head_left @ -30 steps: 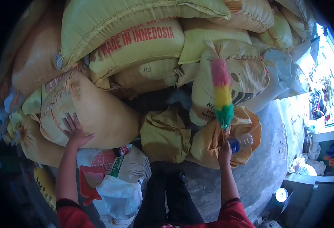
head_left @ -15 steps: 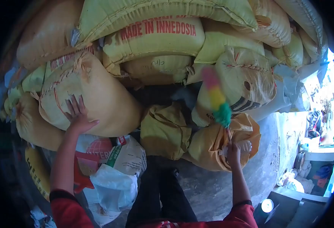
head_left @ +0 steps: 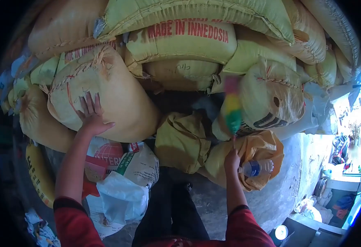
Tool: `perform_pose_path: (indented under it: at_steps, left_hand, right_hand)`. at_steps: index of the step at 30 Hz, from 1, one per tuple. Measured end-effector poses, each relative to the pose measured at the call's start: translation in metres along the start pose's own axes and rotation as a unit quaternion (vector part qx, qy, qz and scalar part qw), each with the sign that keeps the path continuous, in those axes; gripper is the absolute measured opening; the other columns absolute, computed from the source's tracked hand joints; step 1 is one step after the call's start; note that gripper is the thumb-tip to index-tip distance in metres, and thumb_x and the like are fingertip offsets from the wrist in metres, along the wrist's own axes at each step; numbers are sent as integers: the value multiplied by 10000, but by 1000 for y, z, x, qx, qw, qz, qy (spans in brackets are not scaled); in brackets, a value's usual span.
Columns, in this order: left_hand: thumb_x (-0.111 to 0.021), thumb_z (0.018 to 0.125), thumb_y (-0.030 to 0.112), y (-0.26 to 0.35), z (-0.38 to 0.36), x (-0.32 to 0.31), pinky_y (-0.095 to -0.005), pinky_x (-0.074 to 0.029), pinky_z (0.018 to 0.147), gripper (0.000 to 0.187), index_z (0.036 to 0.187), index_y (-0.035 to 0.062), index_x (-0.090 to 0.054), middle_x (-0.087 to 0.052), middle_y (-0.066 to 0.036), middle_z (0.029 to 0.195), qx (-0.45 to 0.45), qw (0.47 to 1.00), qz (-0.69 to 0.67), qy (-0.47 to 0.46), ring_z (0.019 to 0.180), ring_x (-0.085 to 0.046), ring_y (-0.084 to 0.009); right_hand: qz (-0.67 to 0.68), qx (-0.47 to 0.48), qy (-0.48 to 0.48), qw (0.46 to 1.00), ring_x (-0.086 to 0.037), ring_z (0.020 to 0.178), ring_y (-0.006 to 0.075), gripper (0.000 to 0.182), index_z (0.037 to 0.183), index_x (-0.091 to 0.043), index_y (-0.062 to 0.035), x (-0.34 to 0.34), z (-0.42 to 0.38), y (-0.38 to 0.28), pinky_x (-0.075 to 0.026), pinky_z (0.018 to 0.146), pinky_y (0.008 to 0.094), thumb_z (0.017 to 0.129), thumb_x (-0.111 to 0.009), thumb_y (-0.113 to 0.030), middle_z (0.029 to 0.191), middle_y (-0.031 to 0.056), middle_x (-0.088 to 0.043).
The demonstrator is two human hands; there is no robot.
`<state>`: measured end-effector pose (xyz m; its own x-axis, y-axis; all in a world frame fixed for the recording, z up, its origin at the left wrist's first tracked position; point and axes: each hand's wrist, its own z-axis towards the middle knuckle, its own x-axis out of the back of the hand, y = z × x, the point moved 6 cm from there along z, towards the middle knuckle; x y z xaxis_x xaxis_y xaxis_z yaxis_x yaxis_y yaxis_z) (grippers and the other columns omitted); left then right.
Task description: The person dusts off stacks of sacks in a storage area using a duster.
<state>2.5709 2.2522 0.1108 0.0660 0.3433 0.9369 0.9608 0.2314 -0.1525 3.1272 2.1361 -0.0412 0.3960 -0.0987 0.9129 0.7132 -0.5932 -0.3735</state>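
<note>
head-worn view, facing forward and steeply down

Duster (head_left: 232, 111): pink, yellow and green, motion-blurred, held near upright, right of centre. Large sack (head_left: 125, 99): tan, bulging, top stitched, tilted, at left.

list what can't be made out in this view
All in the head view:
- feathers of the duster: blurred
- handle's lower end: hidden by the right hand
- bottom of the open sack: hidden by its folds and the bottle
- wording on the bottle's label: too small
- top sack: cut off by the upper edge
</note>
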Motion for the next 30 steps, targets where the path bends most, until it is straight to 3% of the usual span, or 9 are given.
perform_pose_path:
  at_steps: [3, 9, 10, 11, 14, 21, 25, 27, 30]
  left_hand:
    - [-702, 573, 521, -2, 1, 0, -674, -66, 933, 1230, 1349, 139, 173, 239, -185, 1384, 7, 1000, 5, 2, 1257, 216, -422]
    - [-694, 578, 530, -2, 2, -3, -681, -75, 926, 1223, 1349, 140, 170, 235, -189, 1384, -17, 999, -3, 29, 1259, 203, -430]
    - [-698, 576, 527, -2, 2, -3, -683, -78, 924, 1225, 1349, 141, 171, 235, -188, 1384, -13, 1000, 1, 26, 1259, 203, -431]
    - [-701, 574, 524, -2, 3, -4, -684, -81, 921, 1227, 1349, 142, 171, 235, -188, 1384, -8, 1000, 4, 22, 1259, 202, -432]
    - [-709, 572, 512, -2, 2, -4, -685, -84, 920, 1232, 1348, 141, 174, 234, -189, 1384, -20, 999, -5, 35, 1257, 202, -436]
    - [-709, 575, 510, -3, 4, -6, -683, -60, 923, 1228, 1349, 137, 168, 233, -199, 1382, -16, 1000, -9, 18, 1255, 211, -433]
    - [-708, 576, 510, -5, 3, -9, -685, -50, 921, 1225, 1350, 131, 162, 228, -207, 1381, -27, 999, -11, 23, 1252, 213, -438]
    - [-708, 577, 510, -4, 4, -6, -686, -50, 920, 1224, 1351, 129, 161, 226, -209, 1381, -25, 999, -16, 31, 1251, 213, -441]
    - [-709, 576, 508, -4, 4, -7, -684, -56, 921, 1225, 1350, 129, 161, 226, -209, 1380, -21, 999, -2, 30, 1250, 210, -446]
  right_hand:
    - [-143, 46, -81, 985, -584, 685, 365, 246, 842, -489, -15, -60, 24, 53, -450, 596, 425, 887, -383, -233, 733, 197, -600]
    - [312, 144, -372, 862, -396, 414, 99, 231, 787, -476, -94, -80, -8, 28, -303, 374, 230, 897, -390, -278, 566, -20, -443]
    - [555, -97, -415, 714, -318, 403, 80, 236, 784, -465, -100, -53, -24, -12, -258, 354, 219, 906, -381, -283, 553, -38, -361]
    - [718, -325, -401, 467, -241, 392, 61, 241, 780, -453, -105, -22, -29, -72, -212, 335, 208, 914, -371, -287, 540, -55, -279]
    - [797, -305, -412, 320, -215, 391, 45, 211, 777, -436, -141, 40, -35, -134, -177, 308, 204, 925, -365, -273, 539, -70, -252]
    - [625, -260, -269, 685, -215, 379, 53, 230, 772, -440, -146, 50, -96, -103, -169, 319, 200, 915, -386, -317, 526, -56, -262]
    - [621, -322, -304, 647, -224, 387, 62, 241, 759, -446, -144, -40, -100, -16, -174, 324, 209, 907, -401, -328, 518, -57, -264]
    - [671, -490, -334, 445, -240, 395, 65, 248, 753, -449, -138, -77, -122, 4, -183, 329, 213, 900, -416, -334, 514, -56, -265]
    - [622, -448, -328, 551, -248, 388, 65, 258, 753, -447, -125, -62, -132, 5, -200, 333, 208, 900, -420, -336, 512, -56, -267]
